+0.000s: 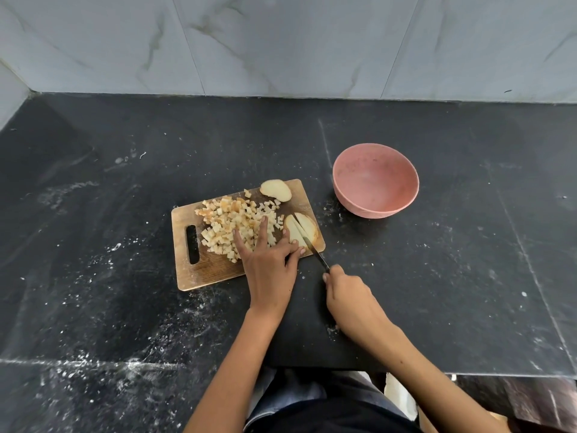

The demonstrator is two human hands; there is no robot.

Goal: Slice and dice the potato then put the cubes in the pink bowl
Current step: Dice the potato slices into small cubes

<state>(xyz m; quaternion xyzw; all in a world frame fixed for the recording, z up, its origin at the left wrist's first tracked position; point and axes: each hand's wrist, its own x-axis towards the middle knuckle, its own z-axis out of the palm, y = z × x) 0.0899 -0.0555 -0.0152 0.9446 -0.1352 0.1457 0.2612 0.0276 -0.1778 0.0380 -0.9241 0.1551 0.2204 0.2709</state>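
Observation:
A wooden cutting board lies on the black counter with a heap of potato cubes on it. A potato slab sits at the board's right corner, and my left hand holds it down with thumb and fingertips while two fingers stretch over the cubes. My right hand grips a knife whose blade lies across the slab. Another potato end piece rests at the board's far edge. The pink bowl stands to the right of the board with nothing in it.
The black stone counter is dusted with white specks and small potato crumbs, some between board and bowl. A tiled wall rises behind. The counter's front edge runs just before my body.

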